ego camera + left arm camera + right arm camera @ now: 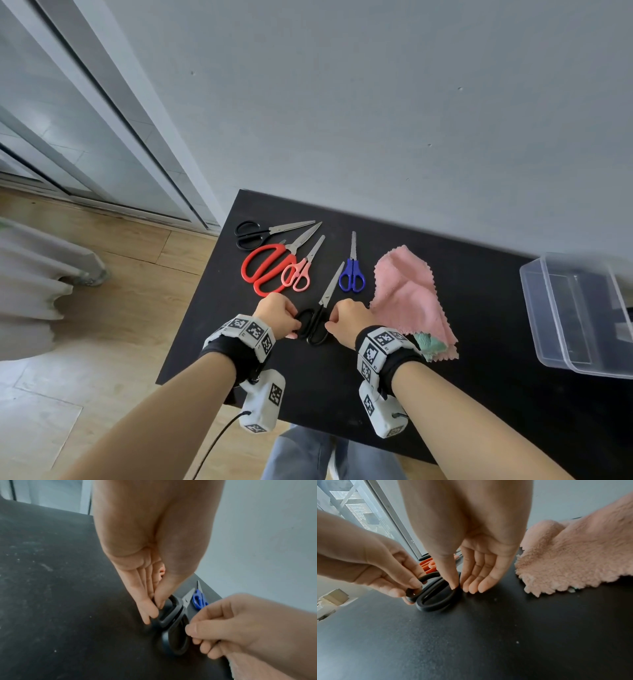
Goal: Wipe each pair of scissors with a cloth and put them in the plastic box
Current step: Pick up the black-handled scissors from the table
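Note:
Near the front of the table, the large black scissors (320, 313) lie with their blade pointing away from me. My left hand (291, 323) pinches their left handle loop (169, 616) between thumb and fingers. My right hand (334, 320) pinches the rim of the right loop (436, 605), thumb on the loop and fingers outside it. A pink cloth (407, 298) lies crumpled just right of my right hand. The clear plastic box (579, 308) stands at the table's far right edge. Behind my hands lie blue scissors (352, 274), small pink scissors (301, 270), big red scissors (265, 269) and a second black pair (263, 231).
The black table (479, 394) stands against a grey wall, its left edge beside a wooden floor and a sliding door. A green cloth (430, 344) peeks out from under the pink one. My legs show below the table's front edge.

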Motion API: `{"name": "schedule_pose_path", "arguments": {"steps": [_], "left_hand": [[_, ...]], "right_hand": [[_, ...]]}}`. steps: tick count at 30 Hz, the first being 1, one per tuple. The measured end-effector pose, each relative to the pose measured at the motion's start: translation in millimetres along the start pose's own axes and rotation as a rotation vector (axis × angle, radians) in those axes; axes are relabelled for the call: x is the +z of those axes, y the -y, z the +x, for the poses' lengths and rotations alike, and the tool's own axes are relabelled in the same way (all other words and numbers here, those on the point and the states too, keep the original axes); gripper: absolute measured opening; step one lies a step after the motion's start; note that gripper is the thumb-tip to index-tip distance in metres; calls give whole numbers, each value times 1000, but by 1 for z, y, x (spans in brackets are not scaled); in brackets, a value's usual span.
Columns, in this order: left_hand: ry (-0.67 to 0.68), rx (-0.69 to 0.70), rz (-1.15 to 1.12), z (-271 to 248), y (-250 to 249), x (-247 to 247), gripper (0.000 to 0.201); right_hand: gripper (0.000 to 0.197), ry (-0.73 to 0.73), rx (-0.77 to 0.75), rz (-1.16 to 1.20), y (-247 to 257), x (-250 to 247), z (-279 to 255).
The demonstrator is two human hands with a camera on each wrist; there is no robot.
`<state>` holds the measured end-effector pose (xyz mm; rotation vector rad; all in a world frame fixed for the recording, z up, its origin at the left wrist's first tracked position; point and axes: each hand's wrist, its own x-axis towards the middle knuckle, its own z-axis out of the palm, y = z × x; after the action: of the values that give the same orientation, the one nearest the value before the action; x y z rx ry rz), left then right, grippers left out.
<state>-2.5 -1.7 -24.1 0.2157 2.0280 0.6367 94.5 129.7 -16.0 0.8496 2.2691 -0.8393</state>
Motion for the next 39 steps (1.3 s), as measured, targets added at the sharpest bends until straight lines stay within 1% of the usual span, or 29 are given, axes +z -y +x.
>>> {"name": "schedule_pose_path", "arguments": {"steps": [2, 4, 8, 11, 13, 16, 17, 20, 23, 25, 28, 30, 34, 39], "left_hand": [[35, -3, -85, -4, -1, -3, 15], [66, 5, -103, -9, -1, -7, 15], [86, 35, -131, -22, -6, -15, 14], [97, 85, -152, -34, -15, -20, 14], [97, 142, -190, -43, -26, -22, 13], [84, 233, -248, -54, -49, -22, 12], [78, 261, -265, -57, -57, -21, 11], [54, 324, -293, -62, -82, -16, 10], [52, 346, -285, -65, -104, -10, 14], [77, 373, -239, -67, -115, -7, 18], [81, 409, -195, -69, -128, -3, 14], [76, 427, -165, -69, -136, 0, 15], [94, 450, -169, -72, -148, 3, 17], [116, 476, -151, -73, -159, 2, 15]], "right_hand": [[22, 12, -12, 45, -2, -1, -2], [28, 25, -20, 116, -4, -3, -5], [37, 23, -58, 274, -10, -14, -16], [40, 26, -82, 348, -15, -25, -24], [36, 27, -124, 424, -17, -34, -29], [17, -32, -210, 590, -18, -51, -38], [14, -57, -224, 644, -20, -58, -40], [17, -88, -249, 768, -27, -81, -47], [13, -114, -274, 880, -37, -102, -56], [16, -116, -301, 924, -44, -112, -61], [17, -119, -301, 996, -55, -123, -66], [19, -116, -293, 1033, -61, -128, -70], [21, -135, -316, 1005, -67, -138, -73], [17, -141, -335, 989, -73, -148, -78]]}}
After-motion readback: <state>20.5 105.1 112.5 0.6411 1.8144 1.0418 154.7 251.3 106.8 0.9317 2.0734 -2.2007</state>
